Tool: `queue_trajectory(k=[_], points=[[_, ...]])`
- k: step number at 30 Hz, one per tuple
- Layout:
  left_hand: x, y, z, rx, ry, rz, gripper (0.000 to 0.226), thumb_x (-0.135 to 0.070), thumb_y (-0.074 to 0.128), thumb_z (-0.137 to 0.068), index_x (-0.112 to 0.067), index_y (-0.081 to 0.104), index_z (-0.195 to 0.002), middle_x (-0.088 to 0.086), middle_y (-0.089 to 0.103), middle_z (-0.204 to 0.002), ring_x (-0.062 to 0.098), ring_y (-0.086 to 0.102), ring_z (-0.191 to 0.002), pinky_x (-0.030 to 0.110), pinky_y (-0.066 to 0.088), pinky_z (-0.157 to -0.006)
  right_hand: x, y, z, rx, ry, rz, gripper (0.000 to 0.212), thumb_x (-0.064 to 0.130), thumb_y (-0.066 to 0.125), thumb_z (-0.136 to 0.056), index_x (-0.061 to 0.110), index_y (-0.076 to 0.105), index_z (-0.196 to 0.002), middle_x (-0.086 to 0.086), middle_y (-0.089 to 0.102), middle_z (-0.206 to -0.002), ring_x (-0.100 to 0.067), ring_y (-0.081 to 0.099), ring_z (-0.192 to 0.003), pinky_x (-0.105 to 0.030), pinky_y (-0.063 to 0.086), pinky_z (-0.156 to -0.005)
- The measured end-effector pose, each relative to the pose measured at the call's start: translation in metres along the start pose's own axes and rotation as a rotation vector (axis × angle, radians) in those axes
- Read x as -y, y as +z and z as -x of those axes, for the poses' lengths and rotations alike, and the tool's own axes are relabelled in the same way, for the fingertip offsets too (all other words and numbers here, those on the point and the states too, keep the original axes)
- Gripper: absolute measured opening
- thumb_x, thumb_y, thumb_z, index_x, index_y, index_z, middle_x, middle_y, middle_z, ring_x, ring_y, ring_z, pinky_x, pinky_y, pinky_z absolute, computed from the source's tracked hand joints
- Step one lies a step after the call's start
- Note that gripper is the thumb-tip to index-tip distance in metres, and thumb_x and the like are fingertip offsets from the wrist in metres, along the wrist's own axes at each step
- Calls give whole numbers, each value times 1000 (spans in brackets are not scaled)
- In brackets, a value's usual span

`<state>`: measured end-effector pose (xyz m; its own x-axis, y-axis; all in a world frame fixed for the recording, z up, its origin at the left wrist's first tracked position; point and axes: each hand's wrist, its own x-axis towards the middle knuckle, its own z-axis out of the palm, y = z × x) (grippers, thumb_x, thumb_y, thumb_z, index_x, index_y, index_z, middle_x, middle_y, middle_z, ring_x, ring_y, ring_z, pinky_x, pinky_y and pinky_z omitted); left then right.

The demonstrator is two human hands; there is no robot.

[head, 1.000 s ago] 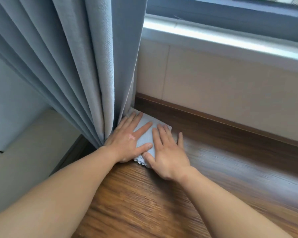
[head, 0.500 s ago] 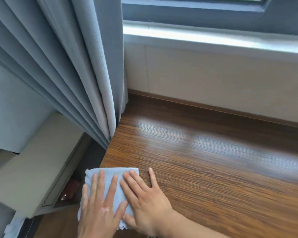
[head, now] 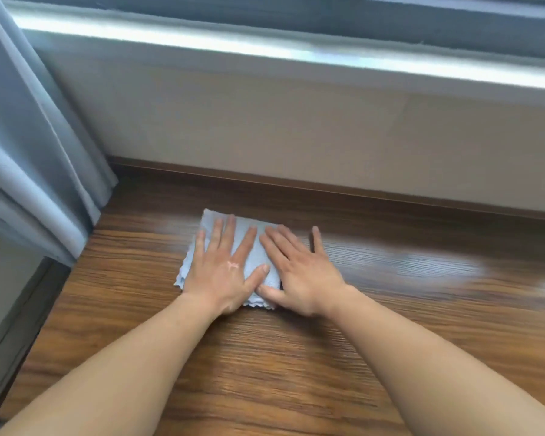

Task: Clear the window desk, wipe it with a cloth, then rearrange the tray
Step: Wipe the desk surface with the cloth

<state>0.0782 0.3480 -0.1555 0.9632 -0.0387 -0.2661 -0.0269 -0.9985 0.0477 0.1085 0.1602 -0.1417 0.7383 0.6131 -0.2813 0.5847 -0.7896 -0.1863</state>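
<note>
A small light-blue cloth (head: 252, 247) lies flat on the brown wooden window desk (head: 390, 309), a little short of the back wall. My left hand (head: 224, 269) presses on the cloth's left half with straight, spread fingers. My right hand (head: 299, 265) lies flat beside it, fingers straight, covering the cloth's right edge and partly touching the bare wood. The two thumbs nearly meet at the cloth's near edge. No tray is in view.
A grey-blue curtain (head: 29, 152) hangs over the desk's left end. A beige wall panel (head: 328, 130) and a pale window sill (head: 265, 55) run along the back. The desk's left edge (head: 44, 309) drops to a gap beside a pale surface.
Both hands slid the cloth from the back corner by the curtain toward me to the left edge, then away again and rightward to the desk's middle near the wall.
</note>
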Motion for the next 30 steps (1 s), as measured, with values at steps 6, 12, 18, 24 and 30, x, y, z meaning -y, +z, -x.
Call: queue_trajectory(k=[6, 12, 18, 24, 30], points=[[-145, 3, -26, 27, 254, -4, 80, -77, 8, -94, -38, -16, -159, 8, -27, -168, 27, -33, -152, 57, -15, -122, -106, 4, 109, 51, 232, 29, 94, 83, 12, -89, 27, -12, -161, 10, -18, -169, -6, -25, -152, -63, -10, -121], [-244, 15, -2, 113, 577, 0, 79, -74, 23, -96, -40, -1, -163, 6, -24, -169, 23, -31, -153, 55, -18, -122, -114, 56, 229, -74, 593, -34, 96, 82, 13, -88, 22, 5, -163, 8, -7, -170, -9, -12, -155, -67, 6, -121], [-228, 24, 25, 106, 794, -7, 78, -69, 36, -96, -39, 10, -163, 5, -18, -171, 23, -28, -154, 50, -19, -123, -46, 93, 246, -233, 810, -110, 93, 73, 37, -84, 8, 43, -151, -8, 35, -162, -25, 31, -149, -78, 31, -103], [-122, 37, 55, -68, 750, 24, 79, -70, 45, -91, -38, 25, -161, 11, 7, -172, 30, -3, -159, 52, -1, -125, 44, 98, 191, -374, 726, -126, 86, 68, 28, -95, 1, 52, -143, -18, 47, -153, -30, 38, -143, -74, 29, -104], [16, 44, 110, -127, 407, 34, 76, -73, 41, -94, -33, 35, -159, 12, 18, -170, 32, 16, -158, 59, 23, -119, 130, 87, 115, -303, 377, -110, 96, 61, 59, -65, 6, 56, -143, -14, 47, -155, -30, 36, -146, -70, 25, -107]])
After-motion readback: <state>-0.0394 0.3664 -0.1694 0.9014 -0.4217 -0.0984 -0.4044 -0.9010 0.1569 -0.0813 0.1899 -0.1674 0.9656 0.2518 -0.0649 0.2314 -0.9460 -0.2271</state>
